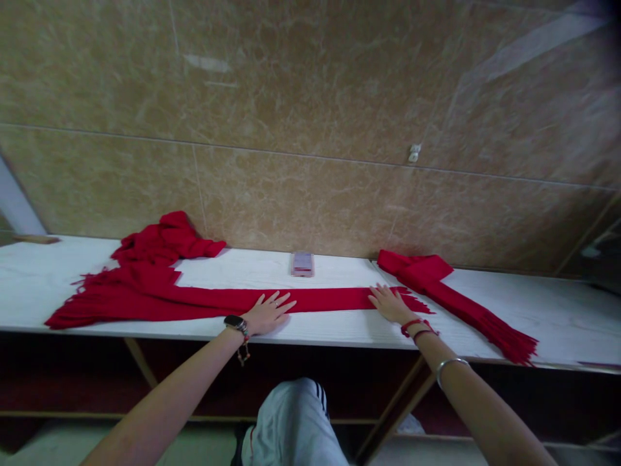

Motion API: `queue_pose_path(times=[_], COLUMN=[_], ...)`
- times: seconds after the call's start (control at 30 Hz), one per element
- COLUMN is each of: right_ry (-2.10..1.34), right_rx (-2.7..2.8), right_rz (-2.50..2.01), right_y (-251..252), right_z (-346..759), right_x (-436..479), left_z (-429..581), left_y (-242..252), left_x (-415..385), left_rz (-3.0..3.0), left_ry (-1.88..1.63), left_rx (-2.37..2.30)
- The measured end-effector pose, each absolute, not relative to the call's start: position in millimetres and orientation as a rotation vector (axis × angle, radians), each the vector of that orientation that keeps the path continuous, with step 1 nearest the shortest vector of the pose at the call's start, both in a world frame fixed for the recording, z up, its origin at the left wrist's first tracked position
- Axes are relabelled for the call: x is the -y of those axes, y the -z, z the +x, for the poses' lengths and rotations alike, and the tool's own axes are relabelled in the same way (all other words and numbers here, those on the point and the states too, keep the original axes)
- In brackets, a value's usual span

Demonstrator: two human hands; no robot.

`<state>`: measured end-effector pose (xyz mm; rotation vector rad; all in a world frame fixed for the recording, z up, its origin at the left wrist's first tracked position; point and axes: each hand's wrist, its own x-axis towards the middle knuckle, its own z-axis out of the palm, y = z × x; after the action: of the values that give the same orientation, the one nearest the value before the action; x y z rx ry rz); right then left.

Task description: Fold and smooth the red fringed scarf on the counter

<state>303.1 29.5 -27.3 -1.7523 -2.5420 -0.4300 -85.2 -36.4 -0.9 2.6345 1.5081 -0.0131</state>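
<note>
A red fringed scarf (330, 299) stretches lengthwise along the white counter, its right part a narrow flat strip and its left part wider and looser. My left hand (270, 312) lies flat on the strip near its middle, fingers spread. Close to the fringed right end, my right hand (389, 303) presses flat with fingers apart. Part of the fringe there is hidden under that hand. Behind the scarf's left part sits a crumpled heap of red cloth (167, 239). Right of my right hand, another red scarf (460, 301) lies folded into a strip, its fringe pointing toward the front edge.
The white counter (334, 329) runs along a tan marble-patterned wall (301, 97). A phone-like rectangular object (303, 265) lies at the back, near the wall. Open shelves (339, 375) are below the counter, and a small white fitting (414, 153) is on the wall.
</note>
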Motion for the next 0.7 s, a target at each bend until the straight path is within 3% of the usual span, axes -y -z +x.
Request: queue_pose_path(times=[0.3, 0.7], right_ry=[0.035, 0.029], right_rx=[2.705, 2.723], right_rz=[-0.984, -0.937], right_y=[17.6, 22.1], right_z=[109.4, 96.8], right_x=[-12.4, -5.1], left_z=[-123.6, -254.4], left_y=[-10.4, -2.3], left_x=[38.1, 66.8], left_rz=[2.64, 2.534], left_ry=[-0.03, -0.033], left_rx=[-1.477, -1.933])
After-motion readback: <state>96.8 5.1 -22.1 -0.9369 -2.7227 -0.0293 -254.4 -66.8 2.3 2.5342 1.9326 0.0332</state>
